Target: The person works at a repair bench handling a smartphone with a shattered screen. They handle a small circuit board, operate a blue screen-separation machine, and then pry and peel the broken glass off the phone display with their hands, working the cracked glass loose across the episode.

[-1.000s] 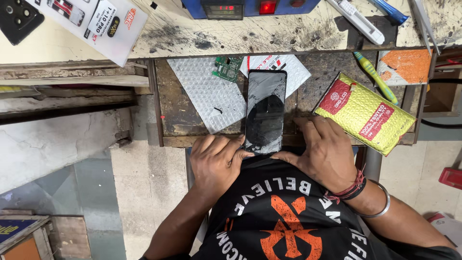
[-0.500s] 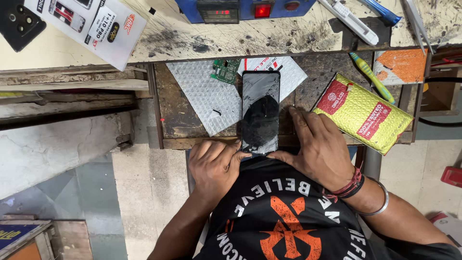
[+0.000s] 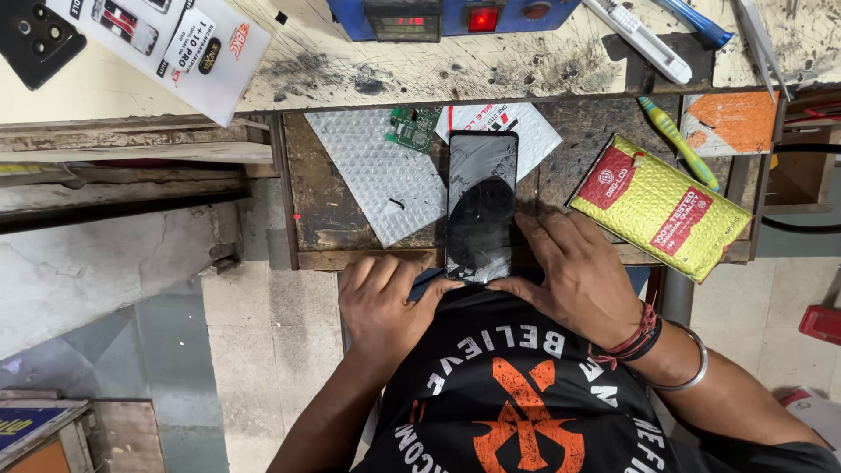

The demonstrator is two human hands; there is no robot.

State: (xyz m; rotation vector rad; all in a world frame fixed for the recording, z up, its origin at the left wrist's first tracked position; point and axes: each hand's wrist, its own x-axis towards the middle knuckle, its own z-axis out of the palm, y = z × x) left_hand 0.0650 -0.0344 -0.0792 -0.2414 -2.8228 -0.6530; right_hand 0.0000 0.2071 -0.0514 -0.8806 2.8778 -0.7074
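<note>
A glossy black phone [image 3: 480, 206], flat and rectangular, lies on the scuffed wooden shelf [image 3: 324, 210]. Both thumbs pinch its lower edge: left hand [image 3: 385, 302] at 7 o'clock, right hand [image 3: 583, 271] at 4, fingers spread flat. A white bubble-wrap sheet [image 3: 372, 171] lies at 9; a yellow padded pouch [image 3: 661, 206] with red labels at 3.

A single head-worn camera looks almost straight down from close above, over the wearer's chest. It faces the worn bench [image 3: 333, 201] edge, with floor [image 3: 272, 350] visible below left.
</note>
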